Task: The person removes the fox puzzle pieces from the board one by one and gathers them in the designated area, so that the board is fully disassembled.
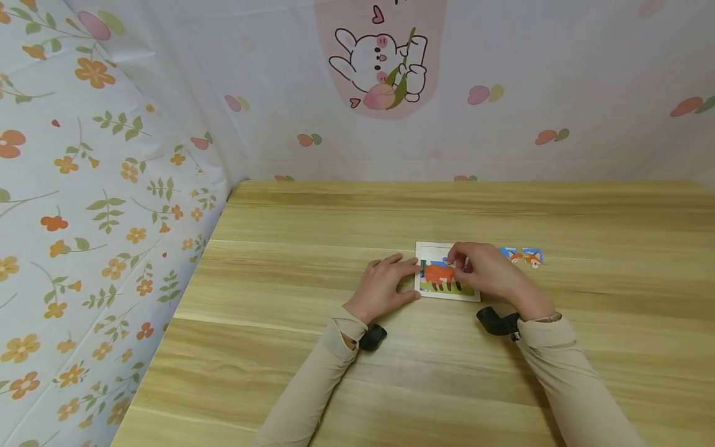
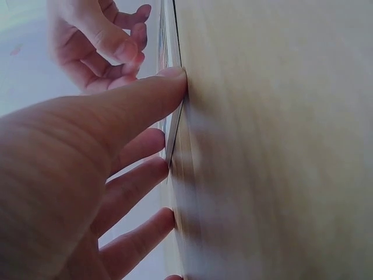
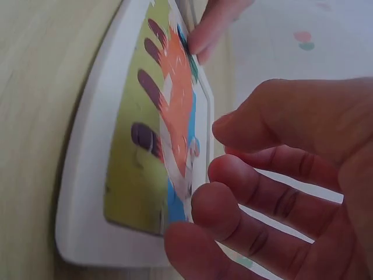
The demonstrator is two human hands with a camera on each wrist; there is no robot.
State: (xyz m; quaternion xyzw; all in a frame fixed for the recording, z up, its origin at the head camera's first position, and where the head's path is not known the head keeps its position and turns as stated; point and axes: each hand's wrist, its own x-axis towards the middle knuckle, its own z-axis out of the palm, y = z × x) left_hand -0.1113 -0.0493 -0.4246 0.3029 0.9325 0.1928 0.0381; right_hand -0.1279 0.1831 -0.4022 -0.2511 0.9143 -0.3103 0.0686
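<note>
A white-framed puzzle board (image 1: 449,299) with an orange fox picture (image 3: 178,76) lies flat on the table. At its left side my left hand (image 1: 385,284) rests with spread fingers; in the left wrist view its thumb (image 2: 145,96) touches the board's near edge. My right hand (image 1: 485,267) is over the board's right part, bent fingers (image 3: 224,213) close to the fox's head end. Nothing shows between its thumb and fingertips in the right wrist view. The board's upper right is partly hidden under that hand. Two puzzle pieces (image 1: 532,256) with fox ears and face lie just right of it.
The wooden table (image 1: 268,273) reaches back to a white cloth (image 1: 268,68) with a rabbit print. Another cloth with flowers (image 1: 106,211) hangs along the left. Black wrist cameras (image 1: 497,321) are strapped below both hands, close over the tabletop.
</note>
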